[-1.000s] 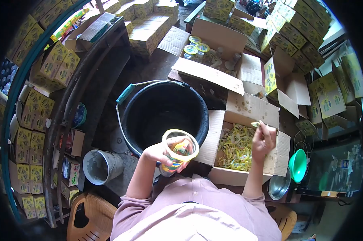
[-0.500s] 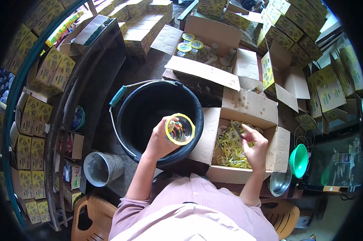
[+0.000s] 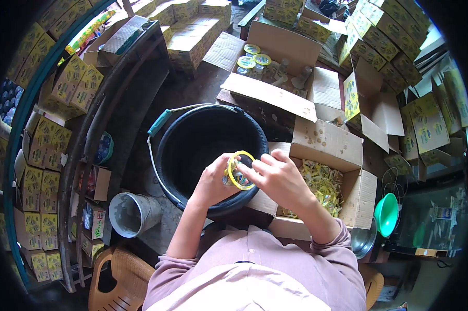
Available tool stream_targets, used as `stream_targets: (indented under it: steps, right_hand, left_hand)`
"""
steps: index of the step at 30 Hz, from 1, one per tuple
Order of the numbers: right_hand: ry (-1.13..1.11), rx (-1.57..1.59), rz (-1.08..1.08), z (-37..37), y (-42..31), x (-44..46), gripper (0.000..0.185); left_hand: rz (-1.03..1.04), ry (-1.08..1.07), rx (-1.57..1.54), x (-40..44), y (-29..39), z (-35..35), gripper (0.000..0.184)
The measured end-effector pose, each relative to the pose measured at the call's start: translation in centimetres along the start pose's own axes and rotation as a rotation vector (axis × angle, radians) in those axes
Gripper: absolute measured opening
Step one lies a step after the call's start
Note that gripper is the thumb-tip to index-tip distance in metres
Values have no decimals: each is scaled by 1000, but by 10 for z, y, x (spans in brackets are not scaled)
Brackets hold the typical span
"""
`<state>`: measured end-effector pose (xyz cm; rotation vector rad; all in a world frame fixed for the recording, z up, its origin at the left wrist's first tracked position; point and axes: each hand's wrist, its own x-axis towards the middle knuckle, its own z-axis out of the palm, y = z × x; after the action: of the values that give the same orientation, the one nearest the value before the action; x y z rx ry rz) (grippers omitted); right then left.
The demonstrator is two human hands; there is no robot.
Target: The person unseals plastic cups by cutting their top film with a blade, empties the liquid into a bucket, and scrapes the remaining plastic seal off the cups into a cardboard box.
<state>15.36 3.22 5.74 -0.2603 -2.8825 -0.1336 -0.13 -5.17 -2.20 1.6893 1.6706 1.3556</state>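
My left hand (image 3: 213,179) is wrapped round a clear plastic cup (image 3: 227,179) with a bright yellow rim (image 3: 232,178). The cup is tilted, its mouth facing right, over the near side of a large black bucket (image 3: 166,171). Colourful print shows through its wall. My right hand (image 3: 280,179) is at the rim with its fingers curled and closed; whatever it grips is hidden behind them. Below and right of that hand stands an open cardboard box (image 3: 362,199) holding many yellow strips (image 3: 322,184), partly covered by my forearm.
Behind the bucket, another open carton (image 3: 267,98) holds several cups, some with yellow lids (image 3: 246,62). A grey pail (image 3: 140,215) stands at left, near a chair (image 3: 117,274). Right lie a green bowl (image 3: 387,215) and a metal bowl (image 3: 363,241). Stacked yellow cartons (image 3: 192,39) surround the area.
My right hand has moved left from above the strips to the cup's rim; the slim dark tool it pinched is now out of sight. The cup has turned in my left hand.
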Motion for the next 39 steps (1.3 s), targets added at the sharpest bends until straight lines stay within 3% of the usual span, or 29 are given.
stream_targets:
  steps: [22,29,35,39]
  right_hand:
    - [62,-36,88,8,9,0,17]
    - [28,5,140,7,10,-3,20]
    - [102,-27,82,10,12,-5,24]
    - [137,78,175,0,17,-16,27]
  left_hand:
    - [-14,-10,19,1,-2,2,59]
    - [3,-17,20,1,2,1,54]
    - [47,15,16,2,3,1,58]
    - [4,53,6,2,2,2,65]
